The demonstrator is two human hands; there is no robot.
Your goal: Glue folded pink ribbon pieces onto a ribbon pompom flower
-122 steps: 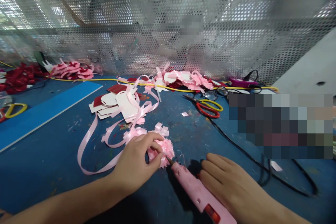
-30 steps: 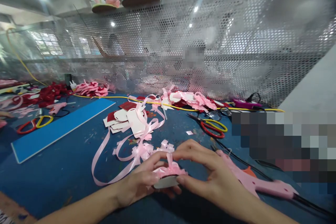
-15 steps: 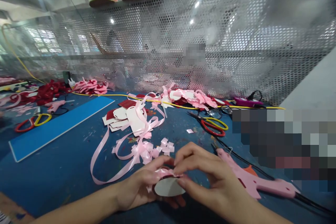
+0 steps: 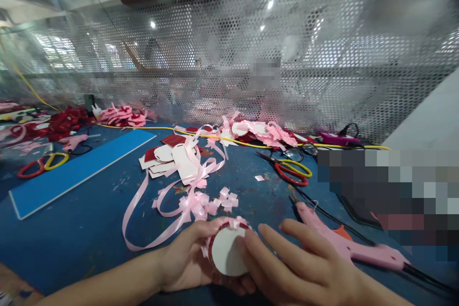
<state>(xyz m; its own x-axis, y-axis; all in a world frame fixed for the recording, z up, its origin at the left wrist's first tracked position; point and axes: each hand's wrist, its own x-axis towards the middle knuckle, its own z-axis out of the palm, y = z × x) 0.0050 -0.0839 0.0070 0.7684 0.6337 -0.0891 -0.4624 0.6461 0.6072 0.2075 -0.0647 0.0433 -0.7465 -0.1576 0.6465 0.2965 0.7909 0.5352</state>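
Note:
A round white disc (image 4: 229, 252) with a dark red rim and pink ribbon along its upper edge faces me, low in the middle of the head view. My left hand (image 4: 190, 258) is closed around it from the left and from beneath. My right hand (image 4: 294, 258) lies against the disc's right side, its fingers stretched and apart, one fingertip touching the white face. Just beyond my hands are small cut squares of pink ribbon (image 4: 225, 199) and a long pink ribbon (image 4: 134, 244). To the right rests a pink glue gun (image 4: 376, 254).
White and red card pieces (image 4: 184, 165) are heaped mid-table. Red-and-yellow scissors (image 4: 292, 172) lie right; another pair (image 4: 32, 168) lies left beside a blue board (image 4: 86, 172). A yellow cable (image 4: 247, 145) crosses the back below perforated metal mesh (image 4: 215, 57).
The disc has tipped up, so more of its white face shows. My right hand's fingers have left the ribbon at its top edge and spread out beside it.

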